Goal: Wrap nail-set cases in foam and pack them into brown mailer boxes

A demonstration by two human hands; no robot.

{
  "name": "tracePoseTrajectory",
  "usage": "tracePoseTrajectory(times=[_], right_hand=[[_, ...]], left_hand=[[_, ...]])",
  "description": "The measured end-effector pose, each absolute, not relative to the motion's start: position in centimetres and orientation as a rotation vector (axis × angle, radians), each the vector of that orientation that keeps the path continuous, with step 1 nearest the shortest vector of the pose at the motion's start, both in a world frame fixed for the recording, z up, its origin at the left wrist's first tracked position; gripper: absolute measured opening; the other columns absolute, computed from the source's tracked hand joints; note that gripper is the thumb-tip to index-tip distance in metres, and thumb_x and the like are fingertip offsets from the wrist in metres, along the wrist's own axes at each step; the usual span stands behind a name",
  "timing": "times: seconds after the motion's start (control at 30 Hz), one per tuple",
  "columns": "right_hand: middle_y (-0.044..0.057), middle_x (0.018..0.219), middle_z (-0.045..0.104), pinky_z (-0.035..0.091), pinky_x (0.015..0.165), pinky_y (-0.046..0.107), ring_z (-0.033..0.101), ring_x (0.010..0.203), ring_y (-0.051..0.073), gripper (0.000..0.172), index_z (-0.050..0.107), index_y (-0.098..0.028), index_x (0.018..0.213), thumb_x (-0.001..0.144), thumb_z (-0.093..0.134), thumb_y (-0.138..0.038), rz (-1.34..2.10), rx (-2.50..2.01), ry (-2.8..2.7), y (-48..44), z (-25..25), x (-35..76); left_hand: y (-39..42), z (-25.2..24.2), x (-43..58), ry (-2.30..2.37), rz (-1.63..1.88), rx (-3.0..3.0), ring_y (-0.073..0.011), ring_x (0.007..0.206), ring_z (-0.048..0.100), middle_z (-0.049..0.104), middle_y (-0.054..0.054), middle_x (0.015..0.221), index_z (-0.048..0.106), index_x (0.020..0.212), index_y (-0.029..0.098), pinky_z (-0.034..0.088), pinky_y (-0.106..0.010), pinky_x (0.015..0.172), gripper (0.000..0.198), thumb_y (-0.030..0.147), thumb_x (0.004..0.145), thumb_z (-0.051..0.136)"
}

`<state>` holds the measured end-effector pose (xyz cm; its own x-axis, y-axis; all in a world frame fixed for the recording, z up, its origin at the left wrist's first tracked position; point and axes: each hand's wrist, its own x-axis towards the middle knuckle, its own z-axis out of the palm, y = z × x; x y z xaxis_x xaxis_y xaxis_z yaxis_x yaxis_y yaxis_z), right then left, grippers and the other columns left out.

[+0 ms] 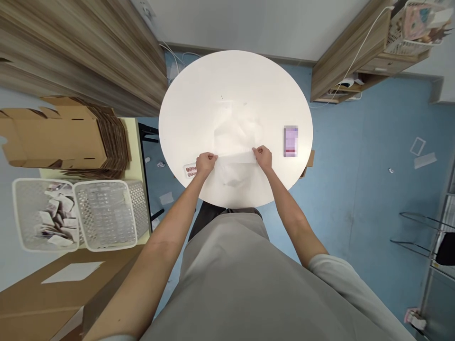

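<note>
A thin, whitish, see-through sheet (236,137) lies creased on the round white table (192,94); whether it is paper or plastic film I cannot tell. My left hand (206,164) pinches its left side, thumb and fingers pressed together. Across from it, my right hand (263,157) pinches the right side, and a straight fold runs between the two. Partly covered by my left wrist is a small white tray (190,170) with rows of reddish-pink oval pieces. To the right of my right hand rests a purple rectangular item (290,141), its surface pixelated.
On the left, flattened cardboard boxes (60,137) are stacked beside a white basket (46,213) of small packets and another basket (104,215) of clear plastic cases. A large carton (64,284) stands nearer. Wooden shelving (355,52) is at the back right; paper scraps lie on the blue floor.
</note>
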<state>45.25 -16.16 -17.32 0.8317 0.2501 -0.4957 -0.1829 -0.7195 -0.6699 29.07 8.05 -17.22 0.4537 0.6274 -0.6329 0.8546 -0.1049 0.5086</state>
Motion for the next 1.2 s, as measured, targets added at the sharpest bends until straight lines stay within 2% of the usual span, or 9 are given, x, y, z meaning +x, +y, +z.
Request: tracePoseTrajectory(times=[0.17,0.27,0.37,0.43,0.53,0.67,0.83,1.03,1.2], right_hand=[[0.007,0.099,0.079,0.057,0.093,0.039,0.074,0.094,0.025,0.024,0.067,-0.024,0.098,0.104,0.07,-0.047,0.803,-2.334,-0.046,-16.1,-17.9,46.0],[0.019,0.135,0.075,0.056,0.111,0.049,0.071,0.126,0.033,0.041,0.068,-0.019,0.133,0.108,0.064,-0.052,0.673,-2.425,-0.213,-15.8,-17.5,44.8],[0.023,0.179,0.044,0.035,0.137,0.058,0.036,0.17,0.038,0.07,0.051,-0.014,0.166,0.114,0.049,-0.061,0.621,-2.403,-0.69,-14.9,-17.0,42.1],[0.018,0.19,0.026,0.019,0.145,0.06,0.013,0.179,0.036,0.078,0.035,-0.013,0.178,0.117,0.039,-0.061,0.71,-2.341,-0.96,-14.4,-17.0,40.1],[0.013,0.193,0.017,0.007,0.148,0.056,0.004,0.181,0.03,0.076,0.024,-0.011,0.183,0.119,0.028,-0.052,0.841,-2.317,-1.133,-14.1,-17.8,38.1],[0.014,0.193,0.014,0.003,0.149,0.053,0.005,0.181,0.029,0.077,0.028,-0.009,0.182,0.119,0.031,-0.054,0.897,-2.345,-1.17,-15.3,-19.4,37.8],[0.011,0.193,0.013,0.002,0.149,0.055,0.007,0.181,0.029,0.078,0.031,-0.014,0.182,0.118,0.041,-0.058,0.886,-2.298,-1.219,-17.6,-20.1,39.2],[0.008,0.193,0.015,0.001,0.148,0.059,0.007,0.181,0.029,0.079,0.03,-0.017,0.183,0.116,0.046,-0.057,0.903,-2.301,-1.201,-18.6,-19.9,40.2],[0.01,0.193,0.012,0.002,0.149,0.055,0.004,0.181,0.028,0.081,0.028,-0.013,0.183,0.117,0.043,-0.059,0.854,-2.305,-1.224,-18.3,-20.1,38.5]], left_hand=[[8.0,-17.0,28.3,1.224,-0.332,1.869,-0.0339,0.115,0.076,0.081,-0.015,0.119,0.077,0.116,0.02,0.055,-0.047,0.111,0.026,0.036,0.096,0.077],[7.1,-16.5,27.8,1.099,-0.165,2.054,-0.039,0.144,0.063,0.067,-0.022,0.155,0.067,0.147,0.018,0.046,-0.053,0.126,0.055,0.038,0.097,0.077],[5.3,-16.5,28.0,0.74,-0.138,2.204,-0.0425,0.171,0.033,0.039,-0.024,0.182,0.052,0.167,0.014,0.029,-0.056,0.139,0.072,0.046,0.104,0.066],[3.8,-17.0,28.5,0.484,-0.227,2.26,-0.0411,0.178,0.016,0.027,-0.022,0.189,0.044,0.174,0.012,0.018,-0.059,0.143,0.075,0.049,0.11,0.053],[2.1,-18.3,28.9,0.332,-0.386,2.31,-0.0373,0.18,0.012,0.024,-0.019,0.19,0.037,0.179,0.011,0.008,-0.06,0.144,0.074,0.046,0.114,0.037],[1.6,-19.9,28.2,0.301,-0.495,2.342,-0.0377,0.18,0.008,0.02,-0.018,0.191,0.034,0.181,0.013,0.005,-0.059,0.144,0.079,0.056,0.114,0.035],[3.1,-20.4,27.1,0.214,-0.518,2.395,-0.0392,0.18,0.002,0.016,-0.018,0.192,0.032,0.183,0.014,-0.002,-0.058,0.144,0.094,0.074,0.11,0.04],[3.5,-19.9,27.1,0.221,-0.557,2.437,-0.0421,0.18,-0.002,0.013,-0.018,0.192,0.026,0.185,0.017,-0.002,-0.063,0.143,0.103,0.077,0.106,0.052],[1.9,-19.8,27.3,0.194,-0.59,2.479,-0.0453,0.179,-0.007,0.002,-0.025,0.191,0.015,0.185,0.008,-0.003,-0.064,0.143,0.134,0.084,0.091,0.072]])
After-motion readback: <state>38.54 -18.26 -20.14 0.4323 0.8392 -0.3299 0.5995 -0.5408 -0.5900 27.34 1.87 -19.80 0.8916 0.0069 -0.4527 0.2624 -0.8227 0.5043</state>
